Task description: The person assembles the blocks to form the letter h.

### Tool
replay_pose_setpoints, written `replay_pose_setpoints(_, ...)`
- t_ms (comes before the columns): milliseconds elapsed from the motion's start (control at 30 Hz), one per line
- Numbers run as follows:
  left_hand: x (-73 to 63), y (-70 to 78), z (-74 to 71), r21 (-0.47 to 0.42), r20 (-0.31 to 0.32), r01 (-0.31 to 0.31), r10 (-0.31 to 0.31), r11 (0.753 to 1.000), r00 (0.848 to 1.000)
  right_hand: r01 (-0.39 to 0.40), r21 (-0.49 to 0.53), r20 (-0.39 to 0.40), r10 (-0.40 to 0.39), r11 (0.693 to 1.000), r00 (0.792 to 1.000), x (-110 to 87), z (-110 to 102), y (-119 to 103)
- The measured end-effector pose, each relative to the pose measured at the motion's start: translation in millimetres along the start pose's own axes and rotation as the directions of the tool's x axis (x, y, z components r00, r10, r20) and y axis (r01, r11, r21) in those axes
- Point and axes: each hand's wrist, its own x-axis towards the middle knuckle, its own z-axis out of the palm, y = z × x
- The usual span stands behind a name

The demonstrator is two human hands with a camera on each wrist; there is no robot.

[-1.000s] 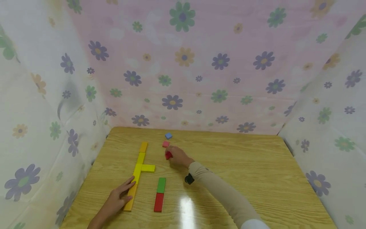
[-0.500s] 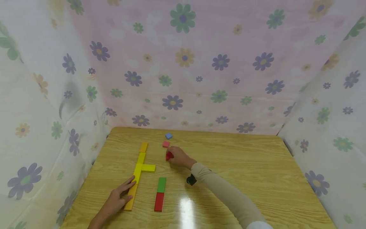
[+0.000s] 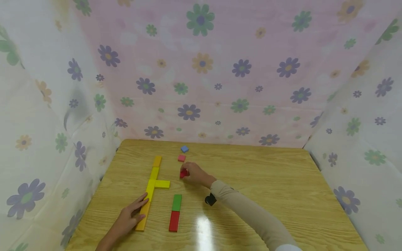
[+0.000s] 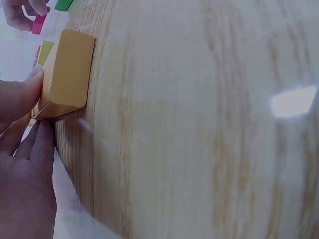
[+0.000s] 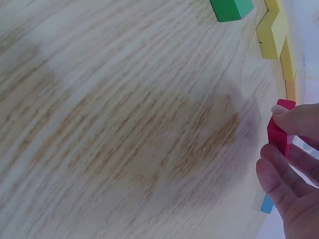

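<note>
My left hand [image 3: 127, 218] lies along the left side of an orange block [image 3: 142, 223], thumb on top and fingertips reaching a yellow block [image 3: 150, 192]. In the left wrist view its thumb rests against the orange block [image 4: 72, 67], with the fingers beside it. My right hand [image 3: 196, 174] pinches a small red block [image 3: 183, 173] between thumb and fingers, close over the table. The right wrist view shows that red block [image 5: 280, 130] between the thumb and fingertips. A yellow piece [image 3: 162, 184] juts rightward from the long yellow and orange row.
A green block [image 3: 177, 203] and a dark red block [image 3: 174, 221] form a short line right of the row. Behind the right hand lie a pink block [image 3: 181, 158] and a blue block [image 3: 184, 149]. Flowered cloth [image 3: 202, 87] surrounds the wooden table [image 3: 267, 181].
The right hand has drawn the red block slightly nearer the person, away from the pink block. The left hand and the other blocks stay put.
</note>
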Motion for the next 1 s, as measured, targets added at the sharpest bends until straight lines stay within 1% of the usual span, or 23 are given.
replay_pose_setpoints(167,0.1,0.2,0.3,-0.001,0.006,-0.004,0.004,1.0,1.0,0.008,0.021,-0.004,-0.008,1.0,1.0,-3.6,0.5,-3.2)
replay_pose_setpoints(333,0.4,0.7,0.2,0.023,-0.005,-0.002,0.002,1.0,1.0,0.028,0.005,-0.006,-0.028,1.0,1.0,-4.9,0.5,-8.1)
replay_pose_setpoints(600,-0.1,3.5,-0.2,0.03,0.002,0.028,-0.028,0.999,1.0,0.04,0.031,0.018,-0.041,0.999,0.999,-5.1,3.0,-16.9)
replay_pose_setpoints(700,-0.1,3.5,-0.2,0.025,0.001,0.031,-0.031,0.999,1.0,0.041,0.019,0.021,-0.041,0.999,0.999,-4.5,5.2,-18.6)
replay_pose_setpoints(833,-0.2,2.6,0.1,0.014,-0.004,0.021,-0.021,1.0,1.0,0.043,0.017,0.022,-0.044,0.999,0.999,-4.3,7.6,-20.9)
replay_pose_setpoints(1000,-0.9,1.8,0.2,0.011,-0.007,-0.001,0.001,1.0,1.0,0.063,0.043,0.021,-0.064,0.997,0.998,-5.7,9.2,-24.5)
